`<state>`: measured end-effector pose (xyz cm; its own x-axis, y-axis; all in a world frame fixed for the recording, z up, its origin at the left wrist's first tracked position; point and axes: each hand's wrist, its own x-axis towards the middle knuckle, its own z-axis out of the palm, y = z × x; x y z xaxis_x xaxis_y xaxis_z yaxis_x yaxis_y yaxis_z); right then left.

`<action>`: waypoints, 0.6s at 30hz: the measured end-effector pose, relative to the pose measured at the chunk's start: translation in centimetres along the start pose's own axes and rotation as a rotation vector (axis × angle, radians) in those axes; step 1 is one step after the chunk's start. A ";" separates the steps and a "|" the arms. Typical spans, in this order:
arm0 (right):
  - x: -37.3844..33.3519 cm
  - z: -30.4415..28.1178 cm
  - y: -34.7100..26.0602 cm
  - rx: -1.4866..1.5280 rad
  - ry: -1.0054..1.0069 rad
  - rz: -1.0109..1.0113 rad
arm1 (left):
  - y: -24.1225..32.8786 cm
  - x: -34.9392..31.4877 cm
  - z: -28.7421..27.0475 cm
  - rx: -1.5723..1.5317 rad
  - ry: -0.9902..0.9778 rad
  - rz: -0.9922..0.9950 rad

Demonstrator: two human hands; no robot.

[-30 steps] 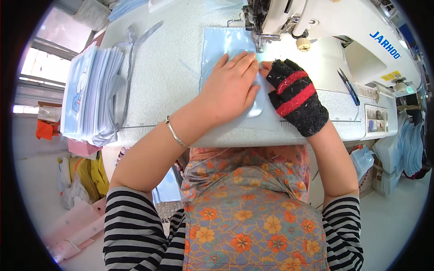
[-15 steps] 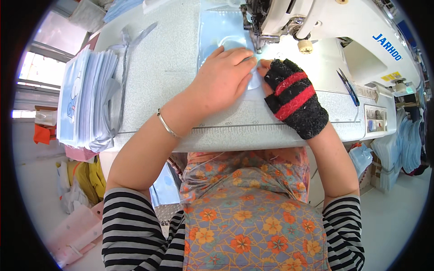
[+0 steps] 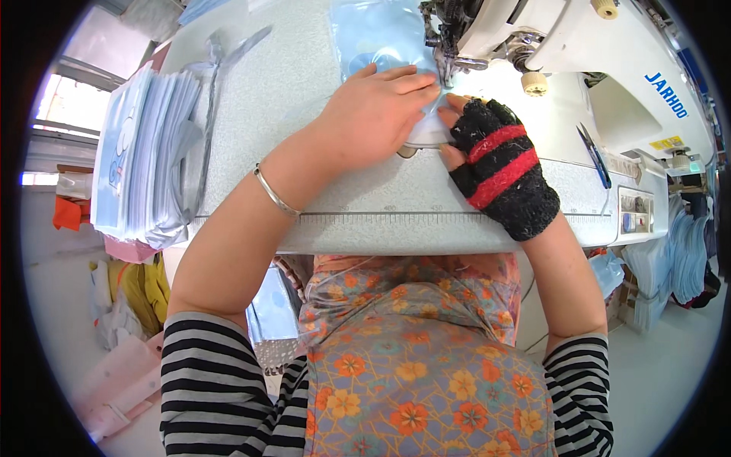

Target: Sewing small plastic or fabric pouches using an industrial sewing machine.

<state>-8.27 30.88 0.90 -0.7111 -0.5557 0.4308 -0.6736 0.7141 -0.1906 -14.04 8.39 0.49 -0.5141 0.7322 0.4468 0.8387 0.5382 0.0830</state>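
Observation:
A light blue plastic pouch [image 3: 373, 34] lies flat on the grey table [image 3: 289, 99], running under the needle of a white sewing machine [image 3: 579, 46]. My left hand [image 3: 377, 114], bare with a thin bangle at the wrist, presses flat on the pouch's near end, fingers together and pointing at the needle. My right hand [image 3: 495, 164] wears a black fingerless glove with red stripes; its fingertips pinch the pouch's near right edge beside the presser foot. The near edge of the pouch is mostly hidden under both hands.
A tall stack of similar blue and white pouches [image 3: 145, 152] stands at the table's left edge. Small scissors [image 3: 592, 152] and a small parts box [image 3: 633, 212] lie on the machine bed at right. More blue stacks [image 3: 685, 251] sit lower right. A ruler strip runs along the table's front edge.
The pouch has fed away from me under the needle, and both hands have followed it forward toward the machine.

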 end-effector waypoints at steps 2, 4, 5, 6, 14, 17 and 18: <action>0.0 0.0 0.0 0.010 -0.010 -0.002 | 0.5 0.0 -0.1 0.003 -0.042 -0.066; 0.2 0.1 0.1 -0.039 0.008 0.014 | 1.1 0.0 -0.3 0.005 -0.031 -0.086; 0.2 0.2 0.1 -0.041 0.020 -0.001 | 1.5 0.0 -0.3 0.008 -0.032 -0.107; 0.2 0.2 0.2 -0.025 0.021 0.011 | 1.9 0.0 -0.3 0.012 -0.049 -0.116; 0.2 0.4 1.0 0.057 -0.003 0.038 | 5.8 -0.4 0.0 0.125 -0.049 -0.255; 0.0 0.5 1.2 0.056 0.047 -0.013 | 6.9 -0.4 -0.1 0.093 -0.001 -0.248; 0.0 0.6 1.2 0.056 0.035 -0.004 | 7.0 -0.4 -0.1 0.092 -0.001 -0.245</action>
<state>-9.15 31.48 0.17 -0.7019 -0.5424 0.4618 -0.6871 0.6865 -0.2380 -7.94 11.88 0.99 -0.7002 0.5757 0.4223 0.6691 0.7355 0.1068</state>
